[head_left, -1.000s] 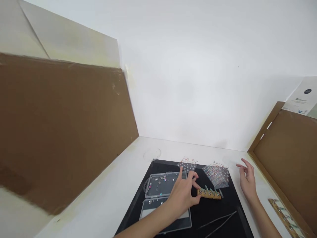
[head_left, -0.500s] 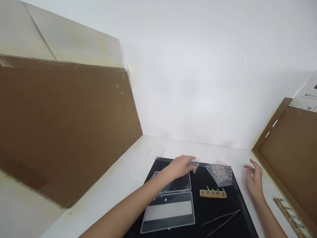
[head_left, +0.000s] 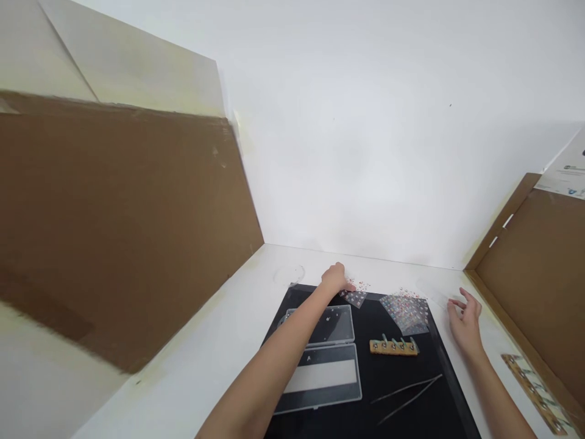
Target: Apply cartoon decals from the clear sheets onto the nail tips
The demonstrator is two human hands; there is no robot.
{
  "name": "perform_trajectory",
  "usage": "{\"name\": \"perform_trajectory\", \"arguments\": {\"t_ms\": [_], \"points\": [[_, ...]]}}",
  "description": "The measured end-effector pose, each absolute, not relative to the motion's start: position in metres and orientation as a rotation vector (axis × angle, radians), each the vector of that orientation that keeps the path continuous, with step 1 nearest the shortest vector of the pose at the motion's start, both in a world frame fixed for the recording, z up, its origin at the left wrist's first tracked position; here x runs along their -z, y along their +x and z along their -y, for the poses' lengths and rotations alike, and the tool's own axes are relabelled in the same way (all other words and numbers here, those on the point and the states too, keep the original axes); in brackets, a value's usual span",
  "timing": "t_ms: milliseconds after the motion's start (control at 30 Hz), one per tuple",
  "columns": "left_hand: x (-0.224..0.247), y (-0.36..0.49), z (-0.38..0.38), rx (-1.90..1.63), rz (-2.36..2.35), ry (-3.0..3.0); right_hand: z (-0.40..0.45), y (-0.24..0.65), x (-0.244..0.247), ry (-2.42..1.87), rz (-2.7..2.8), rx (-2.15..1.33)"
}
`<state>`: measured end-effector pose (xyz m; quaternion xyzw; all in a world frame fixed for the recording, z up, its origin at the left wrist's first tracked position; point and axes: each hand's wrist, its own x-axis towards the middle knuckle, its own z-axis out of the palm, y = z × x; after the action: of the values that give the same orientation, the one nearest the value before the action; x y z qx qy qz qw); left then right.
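At the far edge of the black mat (head_left: 333, 421), my left hand (head_left: 336, 278) has its fingers closed at a small clear sheet of dotted stickers (head_left: 356, 299). Its thumb lies along the sheet, and the other fingertips are mostly hidden. A larger clear sticker sheet (head_left: 406, 314) with red and pale dots lies farther right. Beyond the mat's right edge, my right hand (head_left: 467, 323) is held with bent fingers apart and nothing visible in them. A faint transparent film (head_left: 432, 291) is near its fingertips.
An open clear plastic case (head_left: 326, 399) lies under my left forearm, with small bits inside. A wooden strip with metal studs and green pieces (head_left: 393, 347) and tweezers (head_left: 411, 393) are on the mat. A similar strip (head_left: 532, 390) lies right, beside a cardboard panel (head_left: 539, 262).
My left hand has moved left and farther away, and its fingers have closed in. More of the small sticker sheet shows, turned slightly. My right hand has barely moved.
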<state>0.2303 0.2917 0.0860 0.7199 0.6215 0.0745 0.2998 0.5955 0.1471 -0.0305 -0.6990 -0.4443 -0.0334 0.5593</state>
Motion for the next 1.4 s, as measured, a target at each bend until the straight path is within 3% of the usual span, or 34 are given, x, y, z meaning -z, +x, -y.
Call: {"name": "perform_trajectory", "arguments": {"t_ms": [300, 533, 700, 1100, 1400], "points": [[-0.128, 0.214, -0.237, -0.833, -1.02, 1.501, -0.135, 0.534, -0.028, -1.393, 1.24, 0.198], [-0.192, 0.194, -0.183, -1.16, -0.626, 1.318, -0.11, 0.423, -0.159, -0.984, 1.514, 0.071], [-0.223, 0.178, -0.158, -1.203, -0.495, 1.32, -0.077, 0.392, -0.237, -1.166, 1.753, -0.099], [-0.229, 0.137, -0.145, -0.907, -0.739, 1.834, -0.07, 0.405, -0.23, -0.999, 1.83, -0.223], [-0.235, 0.127, -0.131, -0.761, -0.846, 1.886, -0.076, 0.391, -0.222, -0.93, 1.791, -0.16]]}}
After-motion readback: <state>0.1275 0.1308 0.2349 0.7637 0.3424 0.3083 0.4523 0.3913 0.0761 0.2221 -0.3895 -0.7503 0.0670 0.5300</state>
